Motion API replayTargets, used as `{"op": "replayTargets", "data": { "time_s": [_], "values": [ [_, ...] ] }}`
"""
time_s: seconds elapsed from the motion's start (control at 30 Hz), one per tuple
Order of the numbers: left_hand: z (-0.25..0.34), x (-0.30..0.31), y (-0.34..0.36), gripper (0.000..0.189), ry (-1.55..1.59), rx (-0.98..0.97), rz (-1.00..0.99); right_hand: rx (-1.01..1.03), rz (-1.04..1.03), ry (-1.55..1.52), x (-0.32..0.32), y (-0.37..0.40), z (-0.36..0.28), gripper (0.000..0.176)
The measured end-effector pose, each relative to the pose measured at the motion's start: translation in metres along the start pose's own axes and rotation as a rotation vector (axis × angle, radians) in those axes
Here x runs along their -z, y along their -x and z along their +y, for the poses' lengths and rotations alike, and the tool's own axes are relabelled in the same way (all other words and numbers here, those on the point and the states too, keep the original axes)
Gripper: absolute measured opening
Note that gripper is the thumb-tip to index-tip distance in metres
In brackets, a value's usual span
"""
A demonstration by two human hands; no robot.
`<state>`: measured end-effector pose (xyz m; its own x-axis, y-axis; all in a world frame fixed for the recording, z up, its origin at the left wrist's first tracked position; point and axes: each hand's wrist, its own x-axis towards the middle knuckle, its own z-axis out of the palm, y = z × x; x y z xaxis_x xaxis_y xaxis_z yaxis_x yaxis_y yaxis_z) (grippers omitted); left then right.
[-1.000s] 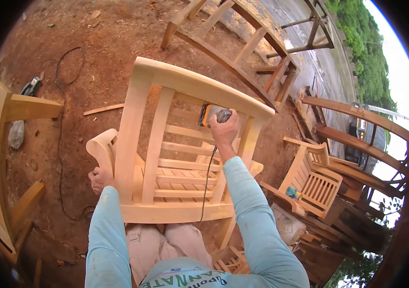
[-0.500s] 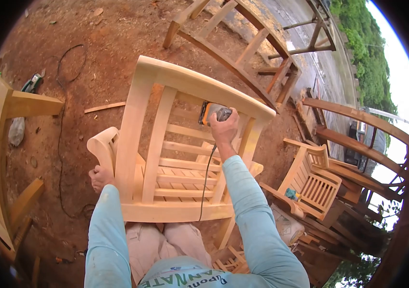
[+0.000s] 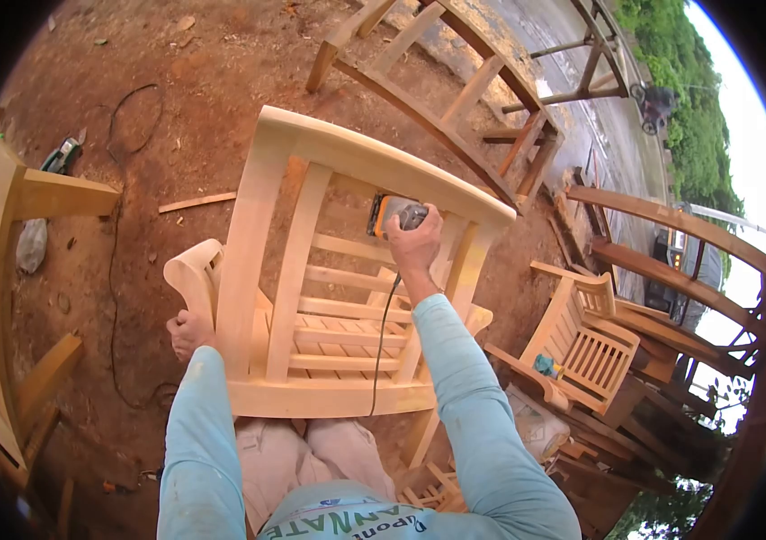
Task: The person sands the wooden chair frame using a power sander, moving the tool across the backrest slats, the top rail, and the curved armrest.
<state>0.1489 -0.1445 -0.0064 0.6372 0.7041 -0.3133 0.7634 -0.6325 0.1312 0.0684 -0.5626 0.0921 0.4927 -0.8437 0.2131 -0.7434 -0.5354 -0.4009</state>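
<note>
A pale wooden chair [image 3: 248, 207] with a slatted back and seat stands tilted right in front of my legs. My right hand [image 3: 415, 241] is wrapped round an orange and grey power sander [image 3: 392, 217], which rests at the inner edge of the chair's wide top rail. From the sander a dark cord [image 3: 380, 346] hangs down across the slats. On the left, my left hand [image 3: 190, 333] grips the chair's curved armrest [image 3: 192, 268], its fingers curled round the outer side.
A brown wooden frame [image 3: 419, 117] lies beyond the chair. A smaller slatted chair [image 3: 563, 324] stands at the right. Pale furniture [image 3: 5, 207] is at the far left, near a green tool [image 3: 61, 157] and a long cable [image 3: 115, 297] on the dirt.
My right hand and the sander have shifted slightly left along the top rail. My left hand stays on the armrest. A motorcycle has appeared on the road at the upper right.
</note>
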Motion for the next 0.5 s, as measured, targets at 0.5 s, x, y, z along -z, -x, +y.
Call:
{"op": "replayTargets", "data": {
  "time_s": [0.5],
  "values": [
    [-0.004,-0.009,-0.002,0.04,0.01,-0.024,0.078,0.081,0.009,0.004,-0.009,0.013,-0.01,0.069]
  ]
}}
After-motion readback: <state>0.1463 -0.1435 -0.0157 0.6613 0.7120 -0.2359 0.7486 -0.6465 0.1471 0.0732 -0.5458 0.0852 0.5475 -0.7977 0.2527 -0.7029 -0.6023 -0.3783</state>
